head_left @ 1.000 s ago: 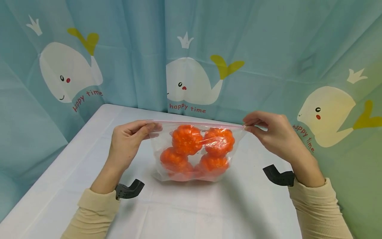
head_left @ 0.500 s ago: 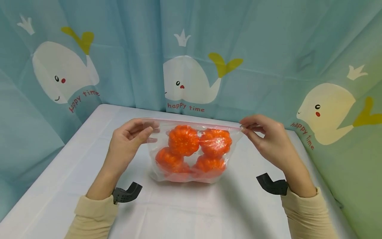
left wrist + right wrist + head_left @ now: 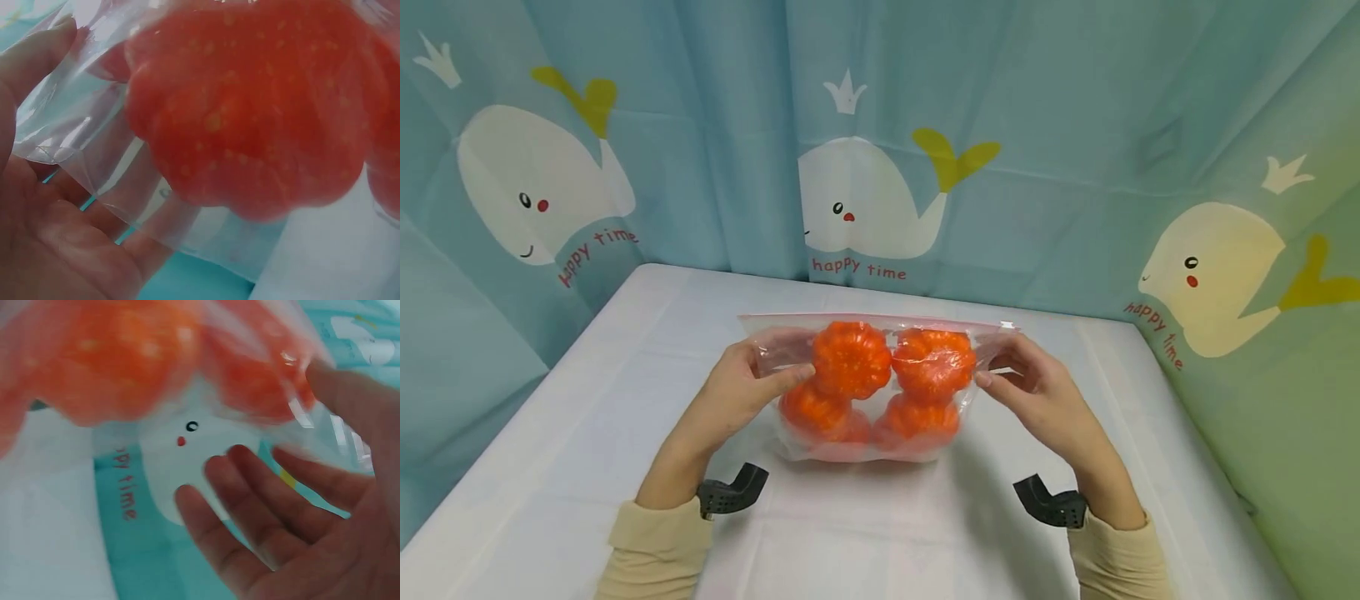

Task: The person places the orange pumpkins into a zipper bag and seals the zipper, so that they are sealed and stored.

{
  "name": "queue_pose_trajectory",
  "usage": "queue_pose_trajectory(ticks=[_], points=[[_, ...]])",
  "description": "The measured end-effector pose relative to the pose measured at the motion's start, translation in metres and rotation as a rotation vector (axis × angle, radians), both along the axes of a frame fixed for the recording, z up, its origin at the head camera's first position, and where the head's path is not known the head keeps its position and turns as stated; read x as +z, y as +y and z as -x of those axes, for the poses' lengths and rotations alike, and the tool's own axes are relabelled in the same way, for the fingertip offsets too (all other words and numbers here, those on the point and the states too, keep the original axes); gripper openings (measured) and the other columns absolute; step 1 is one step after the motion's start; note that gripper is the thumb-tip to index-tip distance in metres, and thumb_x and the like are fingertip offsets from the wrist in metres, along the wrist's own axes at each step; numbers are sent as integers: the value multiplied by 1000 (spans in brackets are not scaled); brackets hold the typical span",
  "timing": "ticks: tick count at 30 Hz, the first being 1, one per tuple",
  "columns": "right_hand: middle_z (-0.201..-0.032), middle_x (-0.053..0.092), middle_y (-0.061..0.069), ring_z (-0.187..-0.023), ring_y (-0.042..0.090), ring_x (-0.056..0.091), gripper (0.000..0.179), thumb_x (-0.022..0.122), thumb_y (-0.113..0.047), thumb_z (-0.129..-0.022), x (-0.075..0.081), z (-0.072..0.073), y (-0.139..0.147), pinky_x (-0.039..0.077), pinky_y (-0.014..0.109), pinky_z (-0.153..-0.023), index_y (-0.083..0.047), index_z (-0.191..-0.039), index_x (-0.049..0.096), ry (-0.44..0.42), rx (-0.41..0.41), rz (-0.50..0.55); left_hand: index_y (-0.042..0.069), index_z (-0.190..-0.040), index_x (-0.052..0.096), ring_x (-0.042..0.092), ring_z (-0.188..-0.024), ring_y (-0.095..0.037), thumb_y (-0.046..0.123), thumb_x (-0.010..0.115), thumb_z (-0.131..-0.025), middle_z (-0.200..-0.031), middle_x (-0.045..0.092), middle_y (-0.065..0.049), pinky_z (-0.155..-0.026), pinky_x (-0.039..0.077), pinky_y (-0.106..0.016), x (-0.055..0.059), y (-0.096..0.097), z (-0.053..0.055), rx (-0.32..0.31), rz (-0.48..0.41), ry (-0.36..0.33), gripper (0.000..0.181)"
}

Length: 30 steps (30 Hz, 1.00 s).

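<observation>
A clear zip bag (image 3: pixel 880 392) with a pink zip edge stands upright on the white table. Several small orange pumpkins (image 3: pixel 852 361) fill it, two at the top and others lower down. At the bag's left side, my left hand (image 3: pixel 737 383) has its thumb in front and its straight fingers behind the film. My right hand (image 3: pixel 1033 387) lies likewise at the right side, its thumb touching the film near a pumpkin. In the right wrist view, the right hand's fingers (image 3: pixel 234 506) are extended and spread apart. A small white slider (image 3: pixel 1007 325) sits at the zip's right end.
Behind the table (image 3: pixel 647 333) hangs a blue-green curtain (image 3: pixel 715 125) printed with whales, close to its back edge. It also runs along the left and right sides. Both wrists carry black camera mounts (image 3: pixel 733 490).
Both hands have let go of the bag's top corners and slid down and inward along its sides. The right hand has moved left. The bag still stands in nearly the same place.
</observation>
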State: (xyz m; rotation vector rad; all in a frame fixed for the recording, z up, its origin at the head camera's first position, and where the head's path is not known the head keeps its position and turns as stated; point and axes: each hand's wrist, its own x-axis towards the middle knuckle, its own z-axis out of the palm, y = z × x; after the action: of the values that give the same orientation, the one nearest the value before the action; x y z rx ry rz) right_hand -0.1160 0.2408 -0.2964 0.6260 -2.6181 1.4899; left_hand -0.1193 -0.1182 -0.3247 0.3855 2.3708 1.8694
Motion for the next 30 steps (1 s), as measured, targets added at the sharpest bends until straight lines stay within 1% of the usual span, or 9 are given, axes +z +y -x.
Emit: queue_pose_trajectory(ticks=[3, 5, 10, 13, 16, 20, 23, 25, 30], points=[[-117, 64, 6, -104, 17, 67, 36, 68, -16, -94, -18, -3, -4, 57, 24, -87, -12, -128, 58, -83, 38, -3, 17, -134, 58, 63, -111, -22, 28, 71, -92, -127, 65, -6, -88, 56, -26, -3, 1, 1, 6, 5, -9, 46], [-119, 64, 6, -103, 20, 68, 35, 68, -17, -94, -27, -5, -7, 57, 26, -87, -12, -126, 58, -121, 56, 10, 17, -134, 59, 63, -107, -23, 30, 70, -92, -124, 66, -6, -86, 56, -29, -4, 2, 1, 8, 34, -10, 45], [-119, 64, 8, -100, 20, 69, 34, 68, -12, -93, -38, -11, -9, 58, 28, -86, -11, -126, 59, -154, 68, 82, 18, -133, 60, 65, -99, -24, 34, 69, -93, -119, 67, -7, -80, 58, -34, -3, 10, -1, -13, 105, -3, 45], [-117, 64, 4, -98, 18, 69, 35, 69, -8, -92, -38, -15, -8, 59, 28, -84, -9, -125, 59, -116, 53, 104, 20, -134, 60, 68, -97, -21, 34, 70, -92, -119, 68, -5, -79, 59, -33, 1, 14, -1, -36, 88, 1, 46], [-115, 65, -2, -98, 13, 68, 37, 71, -3, -89, -37, -15, -8, 58, 24, -84, -7, -124, 60, -32, 25, 93, 20, -131, 63, 69, -98, -20, 30, 72, -91, -119, 69, -3, -81, 59, -32, 3, 19, 0, -74, -2, 16, 42], [-118, 65, -3, -103, 9, 64, 41, 71, -1, -88, -38, -8, -10, 54, 19, -90, -9, -127, 60, 48, -14, 64, 19, -127, 67, 67, -101, -19, 20, 72, -91, -118, 70, -1, -83, 58, -32, 2, 22, 3, -106, -99, 89, 36], [-121, 64, -1, -106, 7, 64, 40, 69, -4, -91, -40, -4, -11, 52, 17, -93, -12, -129, 60, 50, -42, 34, 23, -129, 67, 65, -102, -17, 19, 70, -93, -117, 71, 2, -81, 57, -31, 1, 23, 3, -98, -92, 133, 36], [-121, 65, -1, -106, 6, 64, 38, 68, -7, -92, -41, -2, -12, 52, 17, -93, -14, -128, 61, 38, -59, 16, 25, -129, 66, 65, -104, -16, 19, 70, -93, -121, 69, 4, -83, 58, -32, 0, 24, 3, -97, -86, 141, 37], [-124, 65, 2, -113, 5, 60, 36, 67, -9, -94, -43, -2, -11, 55, 19, -89, -13, -129, 62, 6, -70, 16, 23, -129, 65, 63, -109, -12, 24, 68, -94, -124, 68, 6, -93, 53, -35, -3, 27, 4, -67, 26, 168, 35]])
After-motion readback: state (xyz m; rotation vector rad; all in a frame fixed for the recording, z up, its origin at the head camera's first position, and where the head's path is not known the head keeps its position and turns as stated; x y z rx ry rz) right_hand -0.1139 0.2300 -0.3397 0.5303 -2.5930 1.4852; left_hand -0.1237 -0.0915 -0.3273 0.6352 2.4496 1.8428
